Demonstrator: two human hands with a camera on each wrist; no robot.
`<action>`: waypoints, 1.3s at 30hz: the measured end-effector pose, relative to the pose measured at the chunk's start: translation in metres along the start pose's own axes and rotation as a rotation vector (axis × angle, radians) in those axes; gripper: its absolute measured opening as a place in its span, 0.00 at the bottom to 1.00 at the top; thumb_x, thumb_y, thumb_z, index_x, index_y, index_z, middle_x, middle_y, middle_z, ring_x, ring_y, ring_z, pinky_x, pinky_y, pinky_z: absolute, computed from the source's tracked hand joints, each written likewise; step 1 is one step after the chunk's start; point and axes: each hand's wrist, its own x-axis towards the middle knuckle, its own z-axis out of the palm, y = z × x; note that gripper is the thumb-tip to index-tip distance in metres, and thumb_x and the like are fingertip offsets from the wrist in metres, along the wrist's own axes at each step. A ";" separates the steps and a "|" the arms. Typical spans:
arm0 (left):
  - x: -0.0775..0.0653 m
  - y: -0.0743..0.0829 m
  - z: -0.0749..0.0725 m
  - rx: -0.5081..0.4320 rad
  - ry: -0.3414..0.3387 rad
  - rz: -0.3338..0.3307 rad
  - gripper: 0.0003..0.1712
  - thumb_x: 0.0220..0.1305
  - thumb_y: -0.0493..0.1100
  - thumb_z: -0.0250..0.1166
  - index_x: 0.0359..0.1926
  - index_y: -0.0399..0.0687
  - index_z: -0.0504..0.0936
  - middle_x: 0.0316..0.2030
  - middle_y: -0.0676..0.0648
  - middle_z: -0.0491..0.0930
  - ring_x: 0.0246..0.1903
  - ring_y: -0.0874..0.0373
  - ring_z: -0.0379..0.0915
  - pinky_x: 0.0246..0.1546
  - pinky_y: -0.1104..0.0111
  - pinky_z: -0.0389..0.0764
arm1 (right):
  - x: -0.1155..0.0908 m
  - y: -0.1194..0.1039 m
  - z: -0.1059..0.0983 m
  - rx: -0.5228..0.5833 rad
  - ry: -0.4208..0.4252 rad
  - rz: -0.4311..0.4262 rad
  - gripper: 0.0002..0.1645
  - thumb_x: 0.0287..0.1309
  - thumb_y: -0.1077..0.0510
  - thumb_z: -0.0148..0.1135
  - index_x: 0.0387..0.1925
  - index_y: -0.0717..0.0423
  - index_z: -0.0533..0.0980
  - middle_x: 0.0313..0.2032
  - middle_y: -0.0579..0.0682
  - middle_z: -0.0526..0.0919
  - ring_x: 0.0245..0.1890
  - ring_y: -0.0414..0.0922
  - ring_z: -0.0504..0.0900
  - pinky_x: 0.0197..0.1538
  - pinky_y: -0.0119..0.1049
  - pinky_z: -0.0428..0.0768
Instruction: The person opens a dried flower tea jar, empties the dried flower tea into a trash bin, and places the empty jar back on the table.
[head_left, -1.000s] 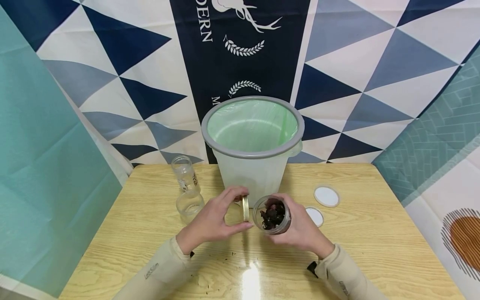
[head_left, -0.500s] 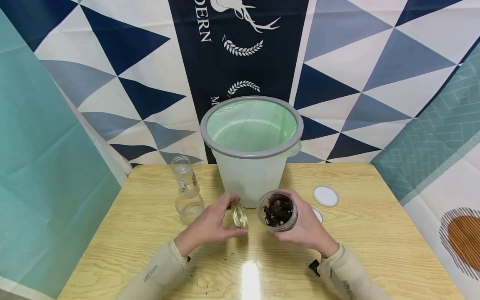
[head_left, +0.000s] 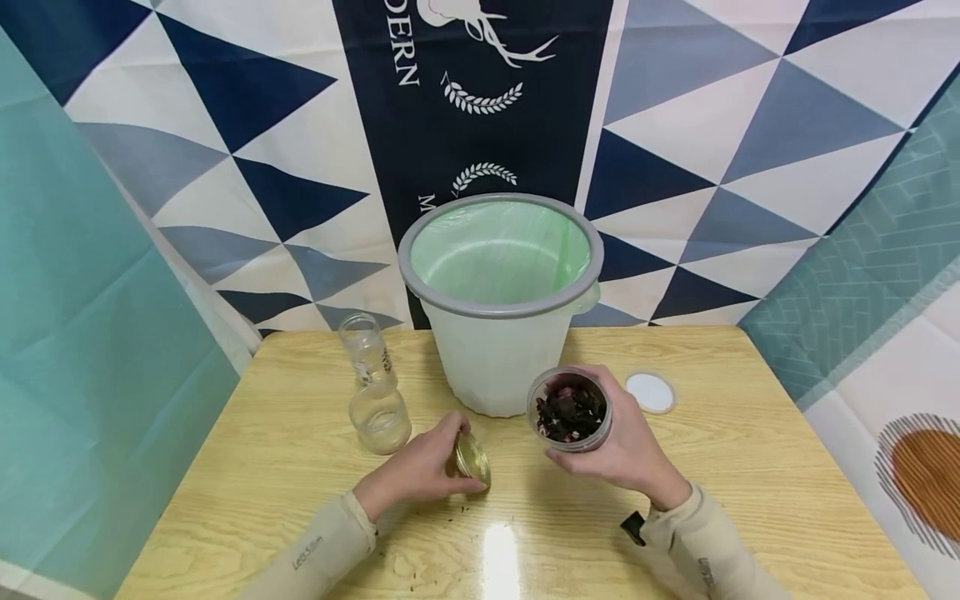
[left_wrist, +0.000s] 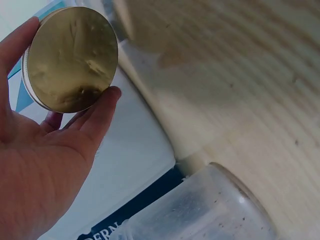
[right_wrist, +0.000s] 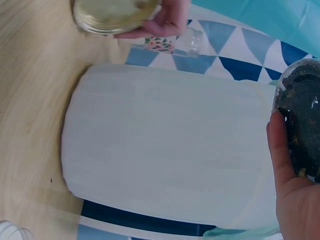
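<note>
My left hand [head_left: 420, 469] pinches a round gold jar lid [head_left: 472, 461] by its edge, low over the table and tilted. Its shiny flat face fills the upper left of the left wrist view, thumb and fingers [left_wrist: 102, 112] at the rim. My right hand [head_left: 633, 446] grips a clear jar [head_left: 604, 433] around its side, mouth tipped towards the head camera. Inside the jar lie dark dried pieces [head_left: 570, 412], some reddish, perhaps dried flowers or tea. In the right wrist view only part of this jar [right_wrist: 300, 90] shows at the right edge.
A whitish bin [head_left: 498, 358] with a grey rim and green liner stands at the table's back. Left of it are two clear glass jars, one tall [head_left: 363, 346], one short [head_left: 381, 417]. A white round lid [head_left: 651, 392] lies right. Dark crumbs dot the front table [head_left: 300, 483].
My left hand has lowered the gold lid towards me and slightly left, turning it from edge-on to tilted. My right hand has moved the jar right and slightly up, covering the smaller white lid.
</note>
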 end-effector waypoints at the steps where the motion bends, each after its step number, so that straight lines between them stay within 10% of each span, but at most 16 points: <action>1: 0.000 -0.001 0.001 0.005 -0.004 -0.003 0.41 0.58 0.64 0.75 0.60 0.47 0.67 0.49 0.53 0.76 0.42 0.60 0.77 0.45 0.65 0.81 | 0.001 -0.001 -0.001 0.005 0.003 -0.003 0.55 0.28 0.68 0.85 0.65 0.56 0.71 0.55 0.54 0.83 0.55 0.38 0.81 0.60 0.26 0.77; 11: -0.006 -0.003 0.004 0.117 -0.081 -0.047 0.51 0.56 0.60 0.78 0.73 0.44 0.65 0.63 0.42 0.75 0.62 0.47 0.75 0.60 0.52 0.80 | 0.000 -0.007 -0.007 -0.008 0.052 0.021 0.56 0.27 0.70 0.85 0.65 0.56 0.71 0.56 0.52 0.82 0.56 0.37 0.80 0.60 0.25 0.76; 30: -0.011 -0.003 0.007 0.347 -0.096 -0.017 0.56 0.55 0.64 0.76 0.76 0.44 0.64 0.66 0.44 0.74 0.63 0.48 0.73 0.64 0.55 0.78 | 0.002 -0.012 -0.010 -0.025 0.082 0.075 0.57 0.28 0.71 0.85 0.66 0.58 0.69 0.57 0.47 0.80 0.57 0.36 0.79 0.59 0.24 0.77; 34: -0.011 0.008 -0.006 0.448 0.047 0.093 0.49 0.60 0.60 0.74 0.74 0.43 0.67 0.66 0.44 0.76 0.63 0.48 0.75 0.64 0.56 0.79 | 0.004 -0.012 -0.013 -0.036 0.085 0.066 0.57 0.28 0.71 0.84 0.67 0.60 0.69 0.58 0.44 0.79 0.57 0.35 0.79 0.59 0.24 0.77; 39: -0.003 0.030 -0.054 0.528 0.549 0.404 0.23 0.61 0.45 0.73 0.56 0.42 0.83 0.48 0.45 0.87 0.46 0.52 0.84 0.50 0.61 0.86 | 0.008 -0.013 -0.022 -0.062 0.134 0.040 0.58 0.27 0.73 0.83 0.67 0.60 0.69 0.57 0.43 0.79 0.56 0.34 0.79 0.59 0.22 0.76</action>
